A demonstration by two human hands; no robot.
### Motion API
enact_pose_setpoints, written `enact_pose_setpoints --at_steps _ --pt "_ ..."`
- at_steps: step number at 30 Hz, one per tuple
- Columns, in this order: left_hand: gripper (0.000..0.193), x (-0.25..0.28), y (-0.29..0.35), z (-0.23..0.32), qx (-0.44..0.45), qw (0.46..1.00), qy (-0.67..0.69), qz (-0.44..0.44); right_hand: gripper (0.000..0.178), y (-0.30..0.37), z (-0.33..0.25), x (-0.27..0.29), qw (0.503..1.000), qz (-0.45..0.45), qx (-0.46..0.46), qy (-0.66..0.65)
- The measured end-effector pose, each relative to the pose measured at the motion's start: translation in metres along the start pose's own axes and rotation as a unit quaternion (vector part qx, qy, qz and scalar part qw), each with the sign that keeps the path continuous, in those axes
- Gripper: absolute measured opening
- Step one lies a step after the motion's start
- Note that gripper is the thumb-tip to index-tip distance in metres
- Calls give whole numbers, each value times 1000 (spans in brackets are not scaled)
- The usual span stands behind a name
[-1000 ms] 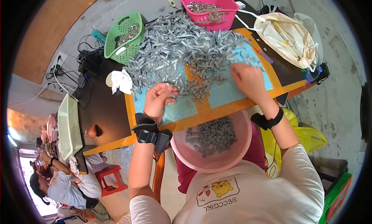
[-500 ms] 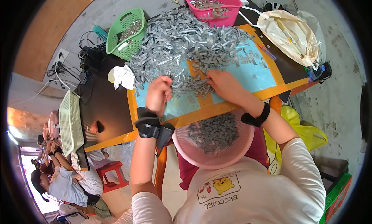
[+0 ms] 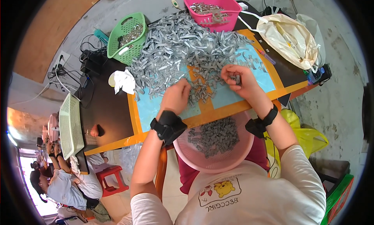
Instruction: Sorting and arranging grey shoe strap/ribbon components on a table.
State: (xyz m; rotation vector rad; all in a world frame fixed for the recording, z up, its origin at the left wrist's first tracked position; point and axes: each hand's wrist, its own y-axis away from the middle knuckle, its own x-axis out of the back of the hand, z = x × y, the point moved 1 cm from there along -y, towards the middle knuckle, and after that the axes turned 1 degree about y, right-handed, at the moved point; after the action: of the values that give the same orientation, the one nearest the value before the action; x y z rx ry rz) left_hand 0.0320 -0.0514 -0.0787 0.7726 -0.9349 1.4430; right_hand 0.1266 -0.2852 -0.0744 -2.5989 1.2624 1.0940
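Most of the grey strips (image 3: 183,50) are seen heaped at the far side of the tabletop (image 3: 117,112), spilling onto the blue mat (image 3: 150,108) with its orange border. A smaller share is already gathered in the pink basin (image 3: 212,141), held in the lap just below the near edge; by the look of it, far more is left on the heap than has been collected.

The left hand (image 3: 176,97) is laid knuckles-up on the loose pieces near the middle of the mat, its fingers curled over them; whether any are actually gripped cannot be told. The right hand (image 3: 239,81) is raised just above the mat, and a small grey piece (image 3: 237,79) is pinched between its fingers.

Around the work, a green basket (image 3: 126,37) and a pink basket (image 3: 214,7) are set beyond the heap, each with metal bits inside. A cream bag (image 3: 290,38) is slumped at the right, a crumpled white cloth (image 3: 124,81) at the left of the mat, a white tray (image 3: 71,125) further left. The reach to the basin is not blocked by anything.
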Motion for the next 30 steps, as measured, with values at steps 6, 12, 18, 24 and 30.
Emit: enact_pose_setpoints --at_steps 6,12,18,24,30 --pt "20 27 8 -21 223 615 754 -59 14 5 24 -19 730 -39 247 636" --pt "19 24 19 -25 208 522 826 -34 14 10 25 -26 770 -66 203 602" --pt "8 32 39 -4 99 665 734 -100 19 52 37 -46 836 -211 137 487" --pt "17 30 80 48 -91 945 289 -126 14 62 31 -52 744 -274 187 580" --pt "37 15 76 42 95 995 -2 40 18 18 40 -43 677 -66 297 670"
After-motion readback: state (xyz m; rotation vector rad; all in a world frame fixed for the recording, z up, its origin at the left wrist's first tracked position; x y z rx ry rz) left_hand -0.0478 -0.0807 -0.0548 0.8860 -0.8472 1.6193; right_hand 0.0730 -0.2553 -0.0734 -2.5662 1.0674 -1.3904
